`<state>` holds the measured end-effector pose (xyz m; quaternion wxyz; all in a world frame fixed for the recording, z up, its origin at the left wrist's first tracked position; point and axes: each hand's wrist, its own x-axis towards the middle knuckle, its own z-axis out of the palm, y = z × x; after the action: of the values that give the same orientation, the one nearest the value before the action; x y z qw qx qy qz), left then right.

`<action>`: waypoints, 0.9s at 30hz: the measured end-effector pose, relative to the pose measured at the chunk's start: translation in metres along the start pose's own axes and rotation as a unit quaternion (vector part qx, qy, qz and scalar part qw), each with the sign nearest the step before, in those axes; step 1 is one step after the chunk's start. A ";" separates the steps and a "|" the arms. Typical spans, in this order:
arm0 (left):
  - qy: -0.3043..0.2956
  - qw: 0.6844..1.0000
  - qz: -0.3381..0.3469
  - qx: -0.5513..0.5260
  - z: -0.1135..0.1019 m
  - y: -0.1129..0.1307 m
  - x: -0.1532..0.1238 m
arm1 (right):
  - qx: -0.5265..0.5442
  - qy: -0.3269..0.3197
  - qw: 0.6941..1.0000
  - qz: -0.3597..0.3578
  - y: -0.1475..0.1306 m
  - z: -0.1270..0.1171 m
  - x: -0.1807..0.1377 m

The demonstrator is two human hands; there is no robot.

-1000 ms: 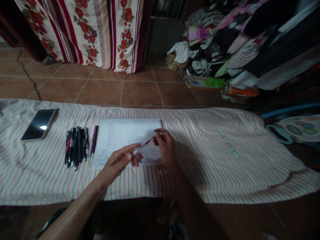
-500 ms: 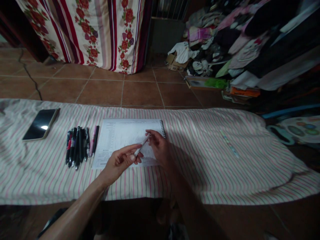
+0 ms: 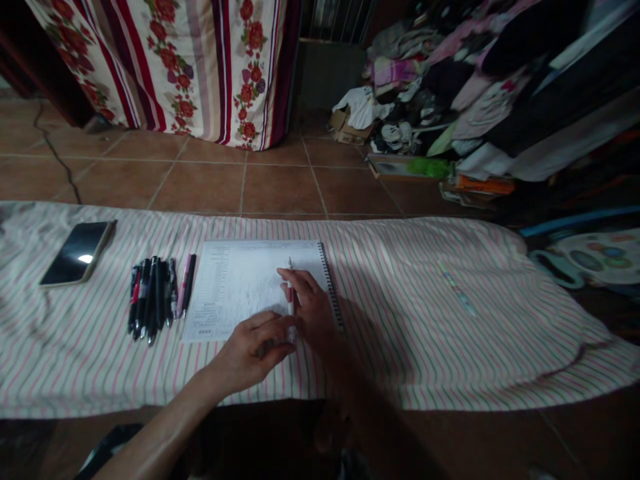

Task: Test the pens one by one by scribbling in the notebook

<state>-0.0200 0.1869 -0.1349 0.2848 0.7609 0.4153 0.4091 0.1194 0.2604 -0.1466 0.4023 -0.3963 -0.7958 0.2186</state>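
Observation:
A slim white pen (image 3: pixel 291 293) with a red section stands nearly upright in the view over a spiral notebook (image 3: pixel 250 273), its pointed end away from me. My right hand (image 3: pixel 315 310) holds it around the middle between thumb and fingers. The curved fingers and thumb of my left hand (image 3: pixel 260 347) close around the pen's near end, which they partly hide. Printed and handwritten marks show on the notebook page. Left of the notebook lies a bunch of mostly black pens (image 3: pixel 155 297), with a pink pen (image 3: pixel 183 287) and a dark pen (image 3: pixel 189 287) at its right side.
A phone (image 3: pixel 77 253) lies at the far left of the striped cloth (image 3: pixel 390 267). A pale patterned stick-like item (image 3: pixel 457 288) rests on the right part. Beyond are a tiled floor, a floral curtain (image 3: pixel 200 67) and piled clothes (image 3: pixel 400 73). A patterned plastic seat (image 3: pixel 605 257) stands at right.
The pen has turned from slanted to nearly upright. My right hand has moved down to its middle, and my left hand has shifted nearer to me, to its near end.

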 end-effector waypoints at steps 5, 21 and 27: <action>0.004 0.998 0.049 0.043 0.001 -0.001 -0.003 | -0.036 0.006 0.999 -0.040 0.003 0.001 -0.001; 0.026 0.994 0.071 0.081 -0.004 0.002 -0.003 | 0.033 0.015 0.999 0.016 -0.005 -0.005 0.000; 0.077 0.994 0.026 0.074 -0.003 -0.002 -0.003 | 0.122 0.076 0.975 0.169 0.005 -0.007 0.004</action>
<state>-0.0244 0.1857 -0.1363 0.1838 0.7566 0.4451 0.4423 0.1256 0.2665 -0.1439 0.4643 -0.4883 -0.6516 0.3485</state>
